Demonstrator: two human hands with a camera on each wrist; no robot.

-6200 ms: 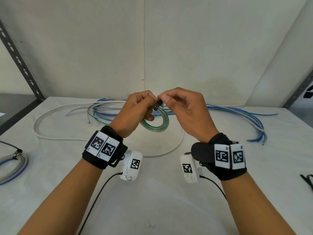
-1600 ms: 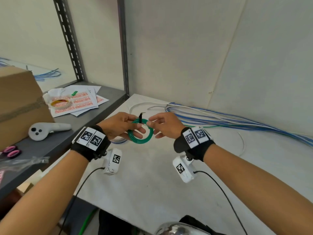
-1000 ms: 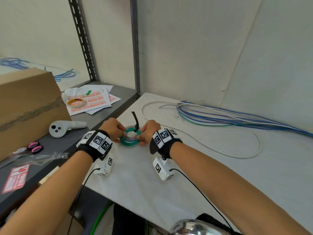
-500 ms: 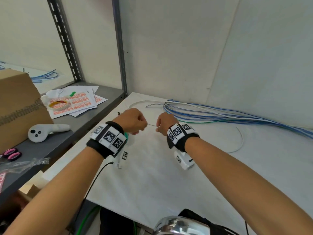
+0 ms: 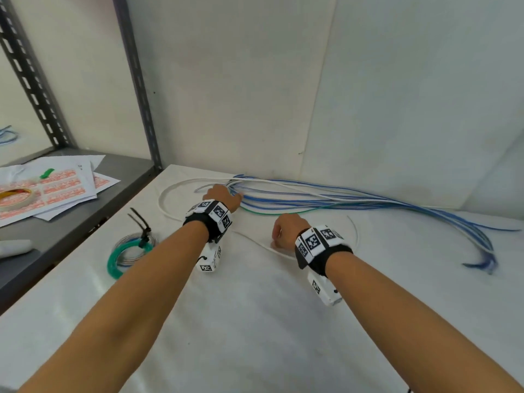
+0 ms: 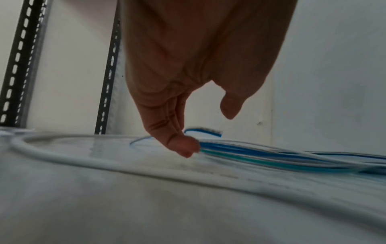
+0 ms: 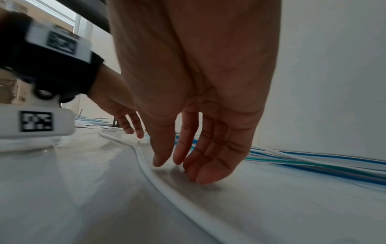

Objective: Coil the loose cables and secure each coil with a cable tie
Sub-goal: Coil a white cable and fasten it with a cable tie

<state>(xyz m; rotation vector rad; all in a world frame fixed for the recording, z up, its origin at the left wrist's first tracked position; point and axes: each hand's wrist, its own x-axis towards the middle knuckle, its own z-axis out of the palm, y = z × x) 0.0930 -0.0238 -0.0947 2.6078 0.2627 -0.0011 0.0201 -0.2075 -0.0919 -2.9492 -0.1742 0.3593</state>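
Green coil (image 5: 124,252) lies tied with a black tie (image 5: 141,226) at the table's (image 5: 255,336) left edge, so the step in hand looks like picking the next cable. The left hand (image 5: 222,198) reaches into the blue bundle (image 5: 340,201), fingers straight, tips touching it, gripping nothing. The right hand (image 5: 286,231) hovers beside the white cable (image 7: 167,186), fingers relaxed, empty. Next, one strand must be singled out.

White table (image 5: 255,321) carries green coil (image 5: 124,255), loose cables (image 5: 326,199).

Sheets of red-printed labels (image 5: 56,184) and a tape roll (image 5: 15,198) lay on a grey shelf (image 5: 124,168) beside the white desk (image 5: 255,321).
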